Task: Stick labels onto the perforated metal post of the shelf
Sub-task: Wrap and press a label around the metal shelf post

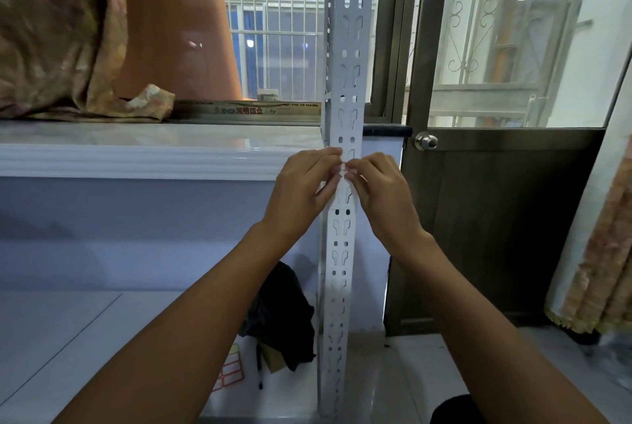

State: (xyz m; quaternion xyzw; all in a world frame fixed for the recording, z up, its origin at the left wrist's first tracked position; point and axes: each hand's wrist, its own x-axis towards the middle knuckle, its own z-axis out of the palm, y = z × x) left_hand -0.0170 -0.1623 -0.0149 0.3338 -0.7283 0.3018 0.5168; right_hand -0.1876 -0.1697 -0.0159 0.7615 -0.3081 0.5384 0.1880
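Note:
The white perforated metal post [346,81] stands upright in the middle of the view, from the floor to the top edge. A small white label with red lines [343,169] lies against the post's front face at windowsill height. My left hand [301,189] pinches its left edge and my right hand [379,191] pinches its right edge, fingertips nearly touching. Most of the label is hidden by my fingers. A sheet of red-bordered labels [229,372] lies on the floor, left of the post's base.
A white tiled windowsill [154,150] runs behind the post at the left, with patterned cloth [61,30] on it. A dark door with a round knob [425,142] stands at the right. A black bag [284,314] lies on the floor near the post.

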